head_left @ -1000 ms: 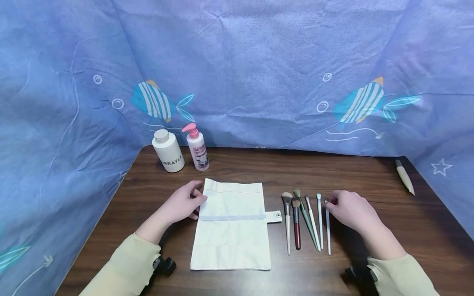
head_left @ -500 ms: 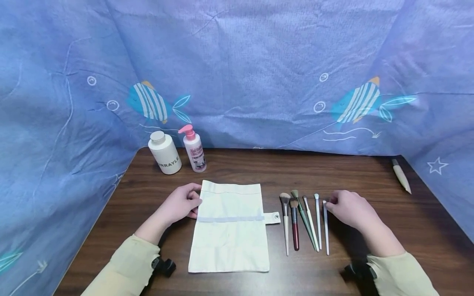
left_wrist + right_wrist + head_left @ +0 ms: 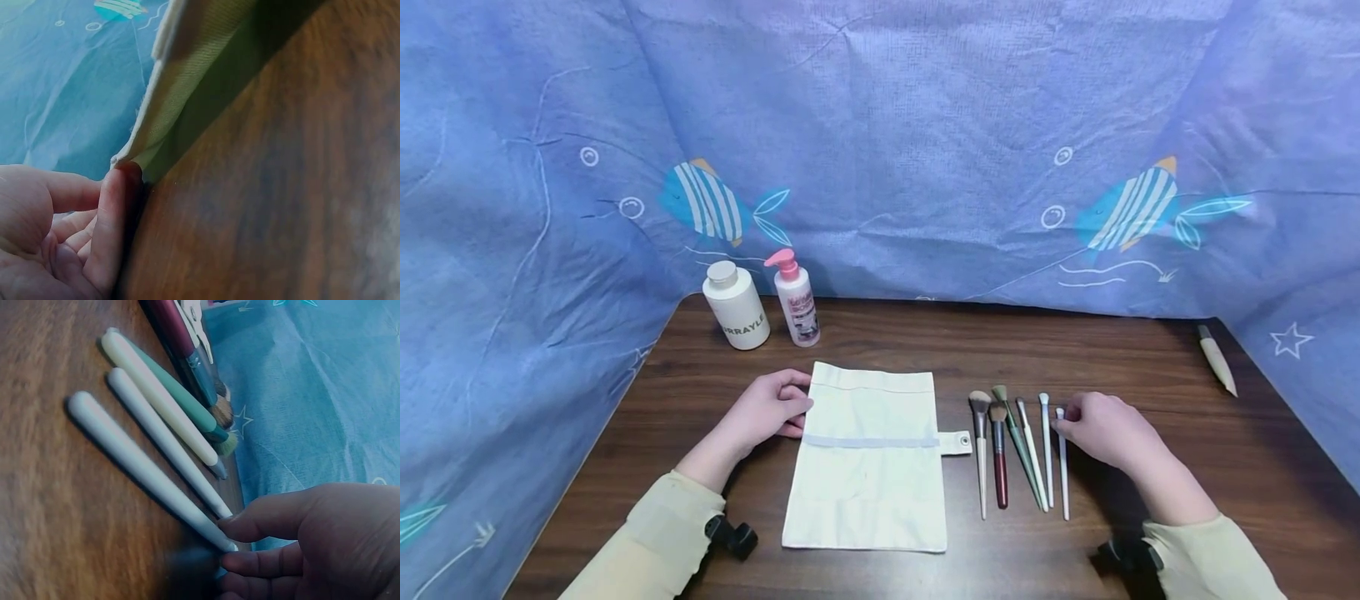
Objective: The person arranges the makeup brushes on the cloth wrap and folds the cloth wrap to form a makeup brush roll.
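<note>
My left hand (image 3: pixel 767 408) pinches the left edge of a white cloth brush roll (image 3: pixel 865 500), lifting that edge slightly off the table. In the left wrist view, thumb and finger meet on the cloth's edge (image 3: pixel 140 128). My right hand (image 3: pixel 1108 429) has its thumb and fingers about the top end of the rightmost white makeup brush (image 3: pixel 1064 479), which lies on the table. The right wrist view has the tip of this makeup brush (image 3: pixel 150 475) between thumb and finger. A second white brush (image 3: pixel 1047 458) lies just left of it, close to the thumb.
Further left lie a cream-handled brush (image 3: pixel 1033 462), a green brush (image 3: pixel 1022 450), a red-handled brush (image 3: pixel 1001 467) and a pale-handled brush (image 3: pixel 982 467). A white bottle (image 3: pixel 737 308) and pink-topped pump bottle (image 3: pixel 797 304) stand behind. Another brush (image 3: pixel 1217 358) lies far right.
My right thumb has shifted left across the top of the rightmost makeup brush. My left hand keeps its hold on the roll's edge. The head view has swayed slightly.
</note>
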`<state>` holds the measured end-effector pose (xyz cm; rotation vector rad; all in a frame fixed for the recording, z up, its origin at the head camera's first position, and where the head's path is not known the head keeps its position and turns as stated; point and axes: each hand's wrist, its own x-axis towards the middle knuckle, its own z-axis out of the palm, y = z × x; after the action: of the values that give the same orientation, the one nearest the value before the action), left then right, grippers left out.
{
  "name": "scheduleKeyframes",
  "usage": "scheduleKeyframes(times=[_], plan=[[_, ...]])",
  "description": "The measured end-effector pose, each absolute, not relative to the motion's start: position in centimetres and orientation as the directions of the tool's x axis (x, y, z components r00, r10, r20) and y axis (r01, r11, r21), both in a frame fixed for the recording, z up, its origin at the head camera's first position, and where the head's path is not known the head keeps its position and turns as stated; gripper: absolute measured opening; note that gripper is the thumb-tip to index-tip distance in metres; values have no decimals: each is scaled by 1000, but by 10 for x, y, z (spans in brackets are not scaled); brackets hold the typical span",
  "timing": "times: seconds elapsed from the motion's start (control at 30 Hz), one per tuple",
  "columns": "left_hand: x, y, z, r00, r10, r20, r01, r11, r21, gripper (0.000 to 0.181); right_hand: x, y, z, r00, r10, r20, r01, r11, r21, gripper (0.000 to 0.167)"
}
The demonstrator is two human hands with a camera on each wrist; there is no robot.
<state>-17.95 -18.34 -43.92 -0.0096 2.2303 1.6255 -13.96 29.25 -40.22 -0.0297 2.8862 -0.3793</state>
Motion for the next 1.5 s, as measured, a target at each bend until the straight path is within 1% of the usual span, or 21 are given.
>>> scheduleKeyframes(times=[0.2, 0.43, 0.73, 0.83, 1.1, 1.33, 1.5], plan=[[-179, -185, -438, -927, 212, -308, -231, 323, 918, 37, -142, 292, -405, -971, -46, -235, 18, 964, -265, 26], [-178, -184, -437, -929, 221, -297, -217, 326, 920, 35, -142, 293, -408, -970, -48, -240, 17, 965, -262, 23], [-180, -184, -439, -937, 195, -288, -210, 343, 916, 33, -142, 291, -410, -973, -35, -228, 28, 963, -268, 34], [-180, -183, -442, -939, 190, -287, -210, 345, 915, 33, -142, 292, -412, -974, -42, -221, 23, 959, -282, 34], [-181, -181, -440, -944, 185, -274, -197, 351, 915, 32, -143, 295, -411, -983, -39, -181, 37, 917, -397, 30], [-180, -181, -441, -943, 198, -267, -181, 367, 912, 31, -140, 293, -411, -958, -59, -279, 136, 765, -630, 23], [-179, -181, -443, -945, 189, -267, -184, 367, 912, 30, -140, 291, -412, -958, -80, -274, 126, 741, -659, 19]])
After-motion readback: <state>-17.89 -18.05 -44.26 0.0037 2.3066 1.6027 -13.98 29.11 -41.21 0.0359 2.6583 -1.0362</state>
